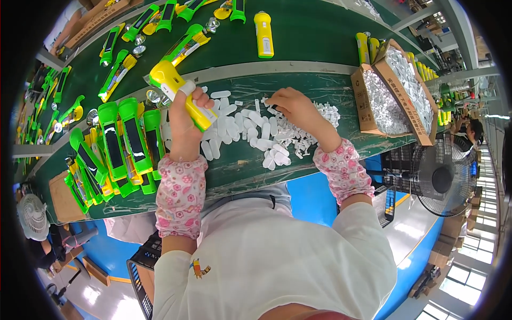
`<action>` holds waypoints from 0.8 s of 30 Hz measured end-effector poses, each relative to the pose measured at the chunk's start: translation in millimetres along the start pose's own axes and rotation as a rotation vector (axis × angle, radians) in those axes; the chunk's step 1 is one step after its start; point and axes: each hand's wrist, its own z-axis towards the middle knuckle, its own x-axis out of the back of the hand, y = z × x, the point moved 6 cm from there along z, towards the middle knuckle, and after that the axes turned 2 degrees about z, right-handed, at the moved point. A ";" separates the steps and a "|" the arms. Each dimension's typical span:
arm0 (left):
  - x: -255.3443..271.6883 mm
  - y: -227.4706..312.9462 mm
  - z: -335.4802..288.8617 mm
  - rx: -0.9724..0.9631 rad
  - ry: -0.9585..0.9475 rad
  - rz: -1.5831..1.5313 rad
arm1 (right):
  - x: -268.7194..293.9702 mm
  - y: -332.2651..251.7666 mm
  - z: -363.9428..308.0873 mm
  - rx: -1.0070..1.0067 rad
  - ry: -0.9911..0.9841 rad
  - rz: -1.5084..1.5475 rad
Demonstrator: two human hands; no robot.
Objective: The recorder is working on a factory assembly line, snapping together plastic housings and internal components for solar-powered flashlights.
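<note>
My left hand (pixel 185 125) is wrapped round a yellow flashlight (pixel 172 81) with a green rim at its head. The flashlight is tilted, its head toward the upper left and its tail end low, above the white parts. My right hand (pixel 295 108) reaches over the bench with its fingertips pinched together at the pile's far edge. Whatever lies between those fingertips is too small to make out. Flat oval white plastic pieces (pixel 232 128) are spread between my hands. A heap of small white plastic parts (pixel 326 113) lies beside and under my right hand.
At left, several green-and-yellow flashlight bodies with dark panels (pixel 112 140) are piled up. More open bodies (pixel 114 77) lie on the green belt, where one yellow flashlight (pixel 263 34) stands apart. Cardboard boxes of small parts (pixel 380 101) stand at right, near a black fan (pixel 441 178).
</note>
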 end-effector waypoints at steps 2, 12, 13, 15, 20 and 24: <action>-4.6 -2.3 0.6 0.025 -0.015 -0.103 | -6.2 -2.1 4.5 0.008 0.008 -0.048; -27.1 -40.0 -27.1 0.027 -0.120 0.104 | 37.4 -45.4 33.2 -0.081 0.187 0.705; -41.3 -39.5 -34.4 0.005 -0.116 0.227 | 39.5 -57.9 40.6 -0.054 0.234 0.671; -52.1 -40.9 -42.3 -0.049 -0.133 0.395 | 29.7 -73.9 49.9 -0.135 0.246 0.748; -59.6 -29.8 -48.4 -0.125 -0.183 0.480 | 40.1 -85.5 51.1 -0.116 0.367 0.894; -68.3 -26.8 -57.5 -0.259 -0.262 0.708 | 38.0 -92.8 49.4 -0.145 0.308 0.869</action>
